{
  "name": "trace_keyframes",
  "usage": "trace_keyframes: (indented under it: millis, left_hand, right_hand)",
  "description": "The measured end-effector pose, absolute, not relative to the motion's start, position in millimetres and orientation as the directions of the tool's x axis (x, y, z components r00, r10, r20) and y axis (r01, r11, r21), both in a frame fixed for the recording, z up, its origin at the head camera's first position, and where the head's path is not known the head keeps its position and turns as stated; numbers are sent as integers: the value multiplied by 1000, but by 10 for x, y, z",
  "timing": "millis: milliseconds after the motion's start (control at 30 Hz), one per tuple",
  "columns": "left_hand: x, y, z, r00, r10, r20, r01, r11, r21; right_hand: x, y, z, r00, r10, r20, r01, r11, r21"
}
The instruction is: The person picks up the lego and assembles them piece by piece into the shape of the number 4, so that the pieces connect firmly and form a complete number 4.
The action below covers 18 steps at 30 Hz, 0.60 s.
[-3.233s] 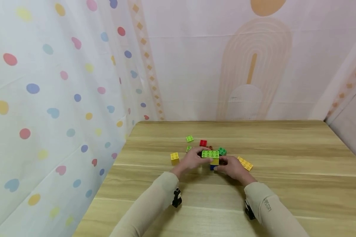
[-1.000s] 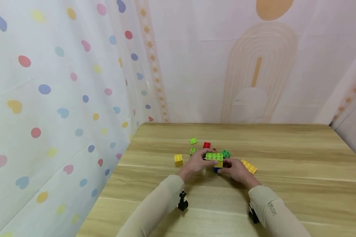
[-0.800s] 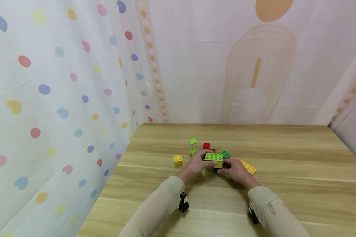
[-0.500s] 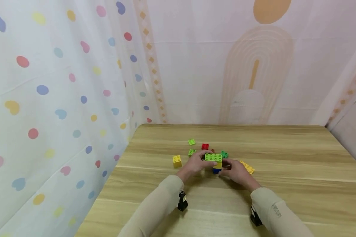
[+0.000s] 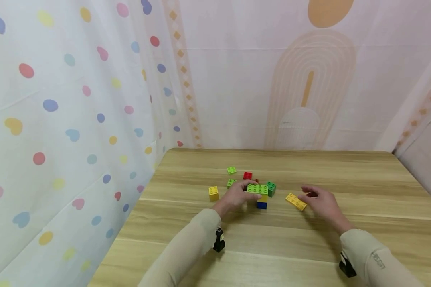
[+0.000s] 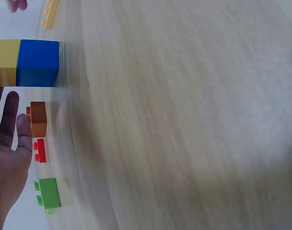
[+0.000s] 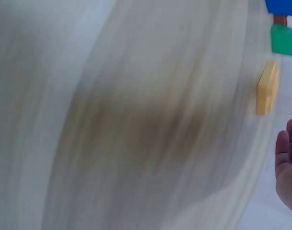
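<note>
My left hand (image 5: 238, 194) grips the upper part of a stack of toy building bricks, its thumb in front and its other fingers partly hidden behind. Lime green is the top brick (image 5: 257, 189), over a yellow brick (image 6: 4, 62) and a blue brick (image 6: 38, 63) at the bottom. Whether the stack rests on the table cannot be told. To the right, my right hand (image 5: 322, 204) has its fingers loosely bent beside a flat yellow-orange brick (image 5: 296, 201). The thumb is close to that brick in the head view; the right wrist view shows a gap between them.
Several loose bricks lie about the stack on the wooden table (image 5: 362, 179): yellow (image 5: 213, 193), lime green (image 5: 231, 170), another light green (image 5: 231, 183), red (image 5: 248, 175), dark green (image 5: 271, 188) and a reddish-brown one (image 6: 38, 119). A patterned curtain hangs behind.
My right hand has left the stack and moved right to the flat yellow-orange brick. My left hand keeps holding the stack in about the same place.
</note>
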<state>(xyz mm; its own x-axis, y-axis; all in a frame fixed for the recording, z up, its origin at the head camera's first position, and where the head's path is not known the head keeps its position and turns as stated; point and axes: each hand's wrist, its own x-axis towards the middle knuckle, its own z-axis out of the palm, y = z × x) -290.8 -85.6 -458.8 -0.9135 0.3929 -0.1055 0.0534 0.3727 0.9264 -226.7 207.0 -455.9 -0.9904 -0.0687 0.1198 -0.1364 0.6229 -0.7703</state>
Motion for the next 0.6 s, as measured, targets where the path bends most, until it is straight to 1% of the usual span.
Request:
trace_keyframes:
  millis: [200, 367, 500, 600]
  left_hand:
    - [-2905, -866, -4591, -915, 390, -104, 52, 369, 928]
    - [-2901, -870, -4588, -911, 399, -104, 51, 360, 932]
    - [-2896, -872, -4583, -909, 402, -107, 44, 347, 937]
    - [-2893, -872, -4586, -910, 401, -107, 41, 344, 938]
  right_hand:
    - [-2250, 2132, -4633, -992, -124, 39, -112, 665, -738]
    - [-2255, 2090, -4721, -994, -106, 7, -80, 701, -708]
    - [-2249, 2072, -4725, -994, -105, 17, -87, 716, -692]
    - [-2239, 2065, -4725, -991, -119, 56, -126, 732, -669]
